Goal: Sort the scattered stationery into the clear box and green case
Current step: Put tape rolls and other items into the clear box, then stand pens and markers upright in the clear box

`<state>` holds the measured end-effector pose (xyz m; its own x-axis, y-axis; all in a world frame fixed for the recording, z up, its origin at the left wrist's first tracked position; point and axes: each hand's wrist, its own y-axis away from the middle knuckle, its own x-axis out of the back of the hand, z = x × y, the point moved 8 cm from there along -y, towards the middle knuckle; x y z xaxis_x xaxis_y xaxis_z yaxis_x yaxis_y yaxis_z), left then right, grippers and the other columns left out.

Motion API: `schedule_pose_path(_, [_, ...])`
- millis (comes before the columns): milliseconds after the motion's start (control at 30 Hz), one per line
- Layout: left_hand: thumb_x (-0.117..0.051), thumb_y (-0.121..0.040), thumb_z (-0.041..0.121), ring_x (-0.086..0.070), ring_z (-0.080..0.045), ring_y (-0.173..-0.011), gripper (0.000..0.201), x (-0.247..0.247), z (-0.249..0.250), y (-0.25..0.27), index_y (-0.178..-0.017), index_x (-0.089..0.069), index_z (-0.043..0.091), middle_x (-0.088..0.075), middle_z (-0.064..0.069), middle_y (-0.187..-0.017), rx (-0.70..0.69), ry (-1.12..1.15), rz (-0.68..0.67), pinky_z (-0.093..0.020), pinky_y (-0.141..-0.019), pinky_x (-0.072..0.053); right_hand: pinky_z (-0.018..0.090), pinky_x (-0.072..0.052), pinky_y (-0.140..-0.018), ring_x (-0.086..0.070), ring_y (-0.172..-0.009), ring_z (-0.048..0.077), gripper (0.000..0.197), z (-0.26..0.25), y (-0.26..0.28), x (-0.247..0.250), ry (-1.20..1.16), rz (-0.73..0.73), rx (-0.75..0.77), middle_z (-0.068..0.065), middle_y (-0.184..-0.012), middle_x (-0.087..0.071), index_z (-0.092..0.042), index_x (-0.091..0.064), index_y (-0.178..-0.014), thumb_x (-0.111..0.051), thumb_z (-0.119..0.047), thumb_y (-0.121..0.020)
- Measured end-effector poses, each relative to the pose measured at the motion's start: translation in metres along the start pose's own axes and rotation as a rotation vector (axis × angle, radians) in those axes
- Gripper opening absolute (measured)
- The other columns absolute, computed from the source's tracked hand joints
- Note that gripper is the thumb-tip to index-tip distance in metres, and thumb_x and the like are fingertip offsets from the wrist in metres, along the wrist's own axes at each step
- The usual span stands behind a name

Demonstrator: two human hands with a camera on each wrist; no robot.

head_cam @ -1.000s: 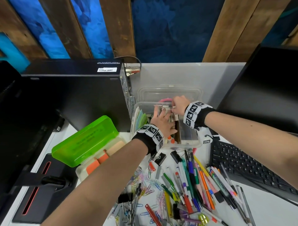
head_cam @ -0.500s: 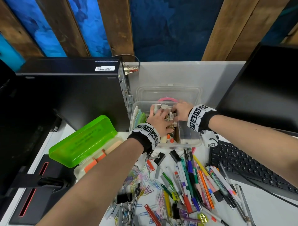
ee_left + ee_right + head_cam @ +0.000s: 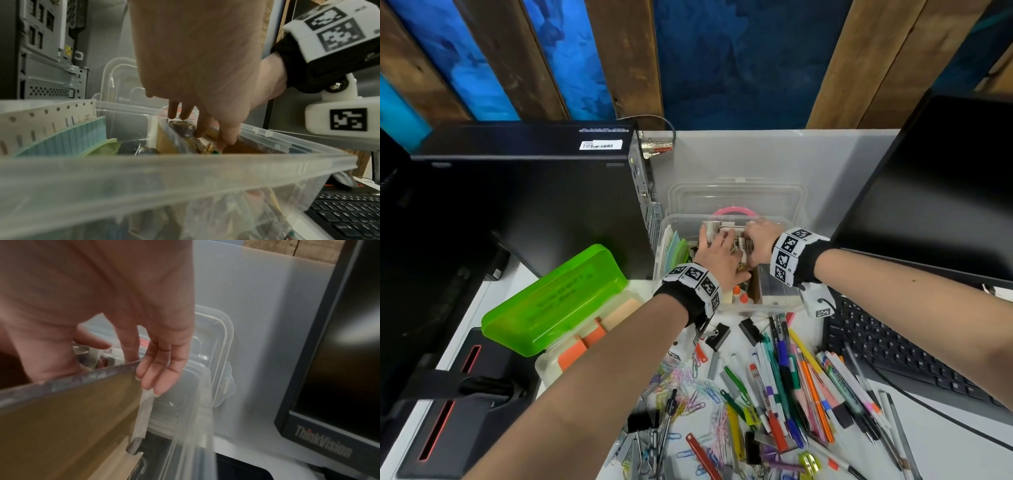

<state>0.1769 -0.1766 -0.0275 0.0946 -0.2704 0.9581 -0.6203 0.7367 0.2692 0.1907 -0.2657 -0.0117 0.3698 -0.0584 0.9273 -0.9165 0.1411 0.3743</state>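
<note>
The clear box (image 3: pixel 767 305) stands open at the back of the desk, its lid (image 3: pixel 736 198) leaning behind it. Both hands are inside it. My left hand (image 3: pixel 717 251) lies spread over the packets, its straight fingers (image 3: pixel 197 123) pressing down beside a brown cardboard pack (image 3: pixel 166 142). My right hand (image 3: pixel 758 240) grips that cardboard pack's (image 3: pixel 72 415) top edge, thumb behind and fingers (image 3: pixel 154 378) in front. The green case (image 3: pixel 554 301) lies open to the left, with orange and tan blocks inside. Pens (image 3: pixel 791 377), paper clips (image 3: pixel 688 387) and binder clips (image 3: pixel 717 334) lie scattered in front.
A black computer tower (image 3: pixel 524 205) stands left of the box and a monitor (image 3: pixel 935 178) right of it. A keyboard (image 3: pixel 893 356) borders the pens on the right. Sticky notes (image 3: pixel 676 250) and a pink ring (image 3: pixel 732 209) sit in the box.
My right hand has come down a little, lower into the box and closer to my left hand. The left hand has stayed on the packets.
</note>
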Motion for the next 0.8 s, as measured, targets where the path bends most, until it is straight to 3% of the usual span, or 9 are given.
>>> schedule_pose_path(267, [-0.036,-0.096,0.054,-0.003,-0.027,-0.147,0.049,0.007,-0.002,0.003,-0.139,-0.046,0.032,-0.005,-0.009,-0.16,-0.041,0.042,-0.004,-0.061,-0.11,0.013,0.039,-0.055,-0.081,-0.06,-0.091,0.025,0.042,0.001,0.0,-0.003,-0.067,0.014,-0.002,0.008,-0.105,-0.058,-0.012,-0.059,-0.104,-0.077,-0.026,-0.069])
schedule_pose_path(333, [-0.04,-0.098,0.045,-0.01,-0.028,-0.146,0.042,0.02,-0.003,0.011,-0.133,-0.053,0.029,-0.014,-0.01,-0.159,-0.065,0.117,0.055,-0.059,-0.113,0.006,0.041,-0.053,-0.084,-0.058,-0.095,0.027,0.051,0.005,0.005,0.0,-0.093,0.028,-0.028,0.007,-0.11,-0.051,-0.017,-0.052,-0.114,-0.073,-0.03,-0.069])
schedule_pose_path(400, [-0.042,-0.098,0.036,-0.028,-0.027,-0.138,0.036,0.038,-0.01,0.025,-0.126,-0.058,0.022,-0.034,-0.01,-0.149,-0.062,0.21,0.206,-0.053,-0.115,-0.012,0.04,-0.05,-0.087,-0.056,-0.1,0.028,0.051,0.001,0.018,0.012,-0.086,0.129,-0.03,0.008,-0.114,-0.046,-0.021,-0.046,-0.123,-0.065,-0.029,-0.076])
schedule_pose_path(467, [-0.042,-0.097,0.029,-0.045,-0.024,-0.12,0.032,0.054,-0.018,0.045,-0.118,-0.061,0.014,-0.053,-0.008,-0.128,-0.049,0.263,0.399,-0.041,-0.101,-0.031,0.036,-0.048,-0.085,-0.053,-0.104,0.026,0.044,-0.015,0.04,0.025,-0.158,0.266,0.044,0.008,-0.12,-0.046,-0.017,-0.046,-0.123,-0.061,-0.023,-0.082])
schedule_pose_path(533, [-0.047,-0.094,0.025,-0.057,-0.024,-0.096,0.023,0.061,-0.023,0.069,-0.102,-0.064,0.011,-0.061,-0.006,-0.103,-0.049,0.264,0.548,-0.035,-0.082,-0.038,0.033,-0.048,-0.081,-0.053,-0.101,0.023,0.031,-0.035,0.064,0.028,-0.308,0.359,0.158,0.006,-0.118,-0.05,-0.014,-0.048,-0.114,-0.058,-0.016,-0.084])
schedule_pose_path(600, [-0.052,-0.089,0.025,-0.06,-0.023,-0.069,0.018,0.057,-0.025,0.092,-0.082,-0.063,0.013,-0.062,-0.003,-0.078,-0.07,0.245,0.667,-0.03,-0.063,-0.042,0.032,-0.048,-0.07,-0.053,-0.089,0.019,0.02,-0.052,0.086,0.019,-0.404,0.388,0.212,0.004,-0.107,-0.052,-0.015,-0.045,-0.102,-0.054,-0.011,-0.085])
schedule_pose_path(667, [-0.045,-0.088,0.03,-0.056,-0.021,-0.055,0.025,0.04,-0.022,0.108,-0.072,-0.058,0.015,-0.058,0.0,-0.065,-0.106,0.245,0.662,-0.027,-0.051,-0.041,0.029,-0.044,-0.057,-0.054,-0.075,0.019,0.016,-0.063,0.102,0.0,-0.487,0.384,0.225,0.003,-0.095,-0.055,-0.014,-0.043,-0.097,-0.051,-0.006,-0.085])
schedule_pose_path(700, [-0.039,-0.09,0.033,-0.057,-0.021,-0.055,0.03,0.026,-0.019,0.111,-0.073,-0.057,0.016,-0.058,0.0,-0.065,-0.126,0.262,0.59,-0.028,-0.049,-0.043,0.028,-0.04,-0.054,-0.054,-0.07,0.02,0.015,-0.069,0.11,-0.011,-0.524,0.367,0.242,0.003,-0.089,-0.055,-0.014,-0.042,-0.094,-0.049,-0.005,-0.085])
schedule_pose_path(800, [-0.032,-0.095,0.032,-0.063,-0.023,-0.071,0.033,-0.019,0.0,0.123,-0.09,-0.06,0.014,-0.065,-0.003,-0.083,-0.162,0.241,0.267,-0.035,-0.062,-0.053,0.032,-0.039,-0.056,-0.05,-0.064,0.019,0.015,-0.091,0.129,-0.045,-0.52,0.299,0.314,0.002,-0.083,-0.054,-0.017,-0.039,-0.088,-0.047,-0.004,-0.085])
